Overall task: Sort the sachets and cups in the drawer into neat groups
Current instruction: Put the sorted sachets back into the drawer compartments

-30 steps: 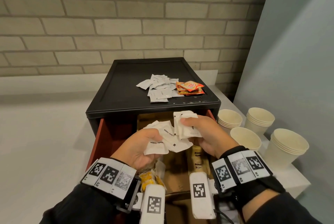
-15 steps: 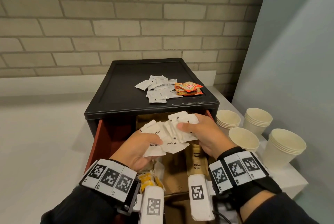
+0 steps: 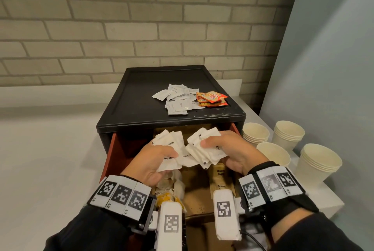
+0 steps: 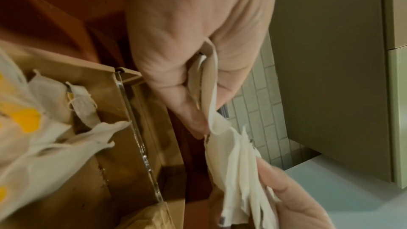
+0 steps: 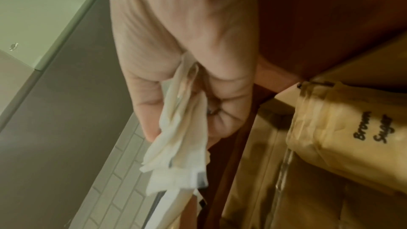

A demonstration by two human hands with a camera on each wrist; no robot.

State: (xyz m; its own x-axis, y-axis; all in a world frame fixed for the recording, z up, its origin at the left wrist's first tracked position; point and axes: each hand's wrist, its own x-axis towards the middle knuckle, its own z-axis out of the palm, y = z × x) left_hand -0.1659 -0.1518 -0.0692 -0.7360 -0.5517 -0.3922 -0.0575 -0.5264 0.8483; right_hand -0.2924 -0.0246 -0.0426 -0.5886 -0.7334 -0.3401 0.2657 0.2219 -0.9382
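1. Closest in, the open drawer [image 3: 113, 149] still has stuff in it: teabags with yellow tags [image 3: 170, 192] on the left side and brown sugar sachets [image 3: 221, 176] on the right, so it's nowhere near emptied yet.

2. Just above the drawer, the left hand [image 3: 150, 162] has its fingers pinched around a small fan of white sugar sachets [image 3: 172, 155]. The right hand [image 3: 232, 149] grips its own thicker bundle [image 3: 204, 149], thumb on top.

3. What's changed: a second ago the two batches overlapped in one loose spread between the hands. Now the right hand has gathered more of them and they sit as two bunches, barely touching. Looks like the person is squaring the white ones into one tidy stack.

4. Farther back, on the black cabinet top [image 3: 141, 97], there's already a pile of white sachets [image 3: 178, 99] with orange creamer packets [image 3: 211, 99] right beside it. Probably where this handful ends up.

5. On the table to the right, the paper cups [image 3: 287, 135] stand in four stacks, near each other.
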